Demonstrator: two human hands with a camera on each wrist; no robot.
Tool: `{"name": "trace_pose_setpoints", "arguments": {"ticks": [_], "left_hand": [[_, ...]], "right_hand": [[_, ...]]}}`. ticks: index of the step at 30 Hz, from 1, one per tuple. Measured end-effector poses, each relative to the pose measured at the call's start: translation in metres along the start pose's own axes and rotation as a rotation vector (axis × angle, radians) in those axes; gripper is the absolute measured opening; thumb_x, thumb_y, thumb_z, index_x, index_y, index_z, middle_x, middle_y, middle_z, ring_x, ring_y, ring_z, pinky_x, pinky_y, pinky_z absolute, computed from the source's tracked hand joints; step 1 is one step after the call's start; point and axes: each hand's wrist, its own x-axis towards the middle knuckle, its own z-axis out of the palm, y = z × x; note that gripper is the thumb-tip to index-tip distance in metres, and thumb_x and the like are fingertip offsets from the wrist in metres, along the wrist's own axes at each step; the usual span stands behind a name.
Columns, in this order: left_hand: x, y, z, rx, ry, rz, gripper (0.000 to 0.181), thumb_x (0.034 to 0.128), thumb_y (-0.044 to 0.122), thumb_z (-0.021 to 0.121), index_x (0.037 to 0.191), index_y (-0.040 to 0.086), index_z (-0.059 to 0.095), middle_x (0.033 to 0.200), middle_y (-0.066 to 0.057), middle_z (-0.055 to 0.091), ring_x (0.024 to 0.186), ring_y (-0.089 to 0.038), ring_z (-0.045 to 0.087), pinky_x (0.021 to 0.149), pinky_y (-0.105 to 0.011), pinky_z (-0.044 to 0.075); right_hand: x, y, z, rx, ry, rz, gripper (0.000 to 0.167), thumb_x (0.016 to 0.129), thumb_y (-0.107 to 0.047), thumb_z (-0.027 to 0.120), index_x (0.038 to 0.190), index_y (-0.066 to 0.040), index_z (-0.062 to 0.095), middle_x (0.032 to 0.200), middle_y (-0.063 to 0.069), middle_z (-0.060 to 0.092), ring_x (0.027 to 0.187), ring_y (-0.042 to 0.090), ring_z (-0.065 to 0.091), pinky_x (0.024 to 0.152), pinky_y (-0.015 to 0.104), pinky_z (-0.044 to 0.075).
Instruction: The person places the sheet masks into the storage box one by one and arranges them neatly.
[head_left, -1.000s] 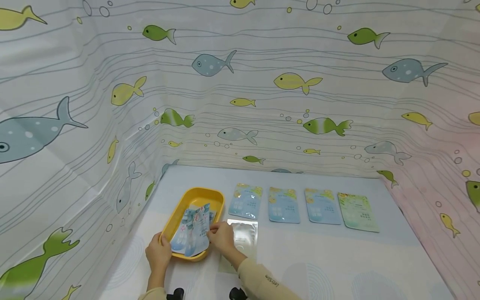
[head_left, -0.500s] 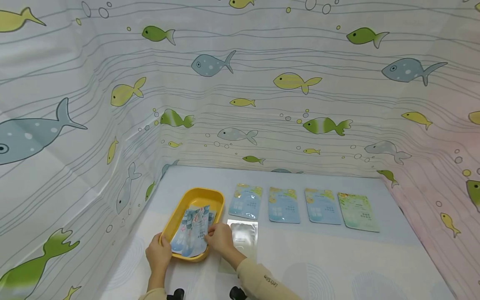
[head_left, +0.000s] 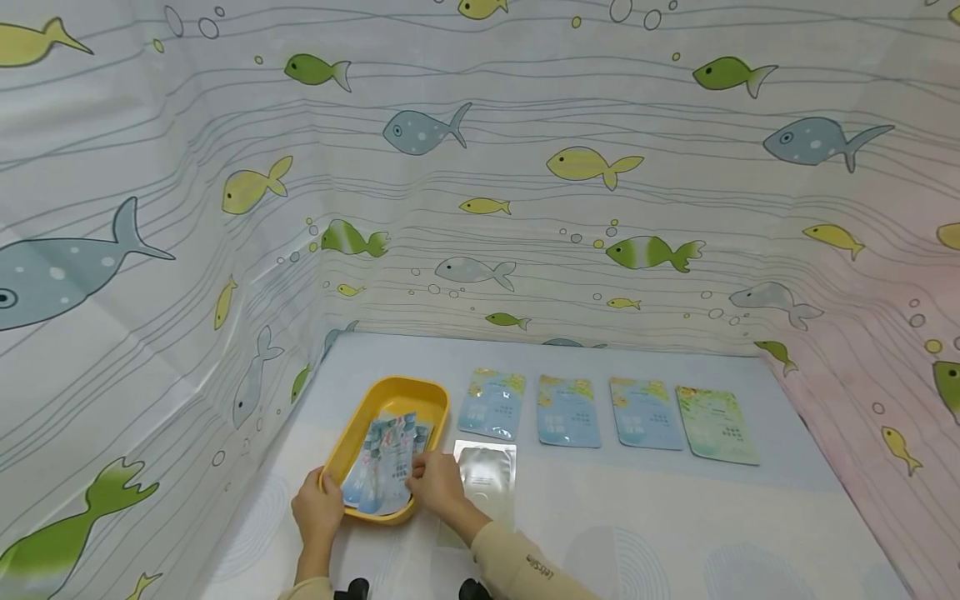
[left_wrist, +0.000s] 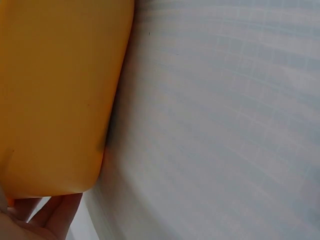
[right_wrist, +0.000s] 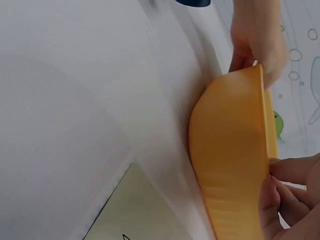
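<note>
A yellow tray (head_left: 358, 407) stands on the left of the table with several blue and white packets (head_left: 387, 467) lying in it. My left hand (head_left: 317, 505) grips the tray's near left corner; the left wrist view shows its fingers (left_wrist: 64, 212) under the tray's end. At the tray's right rim, my right hand (head_left: 438, 485) pinches the edge of the top packet. In the right wrist view that hand (right_wrist: 299, 200) is bent against the rim, and the pinched edge is mostly hidden behind the tray wall (right_wrist: 230, 145).
Three blue packets (head_left: 490, 404) and a green one (head_left: 717, 425) lie in a row along the back of the table. A silver packet (head_left: 487, 479) lies right of the tray, partly behind my right hand. Fish-printed cloth (head_left: 525, 233) surrounds the table.
The top packet has shifted slightly left and lies flatter among the others, with my right hand moving slightly left along with it. My left hand and the tray stay in place.
</note>
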Motion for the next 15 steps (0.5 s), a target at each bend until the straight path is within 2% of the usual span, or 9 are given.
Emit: {"name": "trace_pose_setpoints", "arguments": {"ticks": [4,6,11,15], "left_hand": [[0.000,-0.002,0.001,-0.005,0.019,0.004,0.031,0.0897,0.009,0.042,0.101,-0.014,0.059,0.096,-0.036,0.061,0.086,-0.057,0.054,0.076,-0.058,0.041],[0.000,-0.002,0.001,-0.004,0.023,0.009,0.030,0.0898,0.008,0.043,0.101,-0.014,0.059,0.095,-0.036,0.061,0.085,-0.057,0.054,0.075,-0.058,0.041],[0.001,-0.001,0.001,0.007,0.002,-0.002,0.027,0.0899,0.004,0.044,0.103,-0.015,0.059,0.097,-0.036,0.061,0.086,-0.057,0.055,0.076,-0.060,0.041],[0.001,0.000,0.001,0.014,-0.007,-0.013,0.028,0.0905,0.005,0.044,0.104,-0.015,0.058,0.098,-0.036,0.061,0.088,-0.057,0.055,0.077,-0.060,0.041]], "right_hand": [[-0.001,0.001,0.001,0.020,0.005,-0.021,0.005,0.074,-0.001,0.072,0.079,0.000,0.071,0.068,-0.001,0.065,0.061,0.005,0.054,0.053,0.017,0.045],[-0.002,0.001,0.002,0.016,0.018,-0.042,0.006,0.074,0.000,0.071,0.080,0.001,0.071,0.068,-0.001,0.066,0.060,0.005,0.054,0.053,0.017,0.044],[-0.006,0.005,0.004,0.078,0.056,-0.048,0.021,0.074,-0.001,0.072,0.094,0.005,0.071,0.075,0.005,0.071,0.068,0.011,0.065,0.059,0.017,0.049],[-0.009,0.013,0.002,0.173,0.058,-0.100,0.023,0.077,-0.002,0.071,0.098,0.007,0.069,0.079,0.006,0.071,0.066,0.007,0.063,0.060,0.016,0.048]]}}
